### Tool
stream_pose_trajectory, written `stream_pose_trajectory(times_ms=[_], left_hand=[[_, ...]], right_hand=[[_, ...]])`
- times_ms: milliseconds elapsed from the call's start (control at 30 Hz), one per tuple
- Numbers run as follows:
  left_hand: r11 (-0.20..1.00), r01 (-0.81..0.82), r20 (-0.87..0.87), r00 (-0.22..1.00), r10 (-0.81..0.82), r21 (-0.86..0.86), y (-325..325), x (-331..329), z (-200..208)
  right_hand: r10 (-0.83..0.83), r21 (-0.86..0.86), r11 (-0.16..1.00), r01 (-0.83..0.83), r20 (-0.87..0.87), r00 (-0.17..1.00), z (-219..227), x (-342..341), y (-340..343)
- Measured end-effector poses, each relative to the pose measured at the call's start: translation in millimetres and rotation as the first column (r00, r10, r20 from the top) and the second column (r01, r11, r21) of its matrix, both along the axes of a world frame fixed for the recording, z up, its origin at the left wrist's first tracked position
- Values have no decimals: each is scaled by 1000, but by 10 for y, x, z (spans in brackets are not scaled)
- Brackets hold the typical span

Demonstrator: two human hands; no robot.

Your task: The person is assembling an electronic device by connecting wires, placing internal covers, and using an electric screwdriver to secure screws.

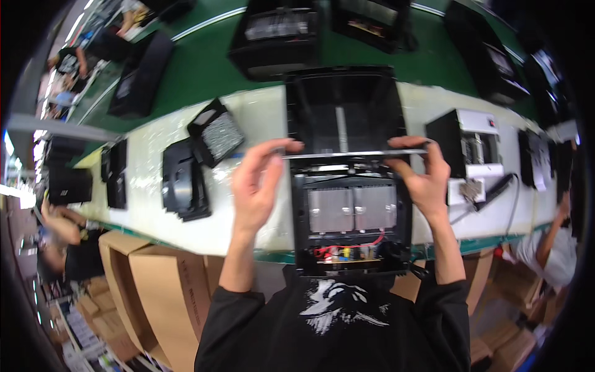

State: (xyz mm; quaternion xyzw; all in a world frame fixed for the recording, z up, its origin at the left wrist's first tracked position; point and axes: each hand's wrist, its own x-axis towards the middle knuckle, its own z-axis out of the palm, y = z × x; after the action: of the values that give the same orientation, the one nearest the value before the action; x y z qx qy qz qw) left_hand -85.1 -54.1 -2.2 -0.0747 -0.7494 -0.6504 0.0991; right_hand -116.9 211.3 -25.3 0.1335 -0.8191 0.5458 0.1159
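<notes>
A thin flat panel (pixel 347 154), seen almost edge-on, spans the gap between my two hands. My left hand (pixel 255 189) pinches its left end between thumb and fingers, and my right hand (pixel 427 186) grips the right end in the same way. Just below the panel, nearest my body, lies an open black housing (pixel 300 217) with two silvery metal plates (pixel 353 209), red wires (pixel 359 243) and a circuit board (pixel 347 254) inside. Beyond the panel stands an open black shell (pixel 341 93), its hollow inside facing up.
Black plastic parts (pixel 185 180) and a black-framed piece with a silvery face (pixel 220 133) lie left on the white table (pixel 248 111). A machine with a white front (pixel 477 139) and a corded tool (pixel 496 192) sit right. Black units (pixel 273 37) stand on a green belt; cardboard boxes (pixel 161 291) stand lower left.
</notes>
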Motion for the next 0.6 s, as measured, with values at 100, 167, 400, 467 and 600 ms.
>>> stream_pose_trajectory(times_ms=[100,167,400,467,600], left_hand=[[1000,-19,-81,997,19,5,69,-49,-91],[996,-73,-123,990,66,-52,13,-19,-79],[907,-104,-306,952,-28,-408,12,-29,-11],[866,-154,-349,937,-25,-475,53,-81,-90],[815,-213,-389,921,-16,-539,110,-148,-187]], right_hand=[[2,-34,999,-11,-244,970,-54,11,71],[2,-21,1000,-10,-335,942,23,25,12],[153,386,922,24,-420,894,176,-23,-31],[87,390,913,118,-469,879,142,-54,-51],[10,448,872,196,-417,909,120,-51,-47]])
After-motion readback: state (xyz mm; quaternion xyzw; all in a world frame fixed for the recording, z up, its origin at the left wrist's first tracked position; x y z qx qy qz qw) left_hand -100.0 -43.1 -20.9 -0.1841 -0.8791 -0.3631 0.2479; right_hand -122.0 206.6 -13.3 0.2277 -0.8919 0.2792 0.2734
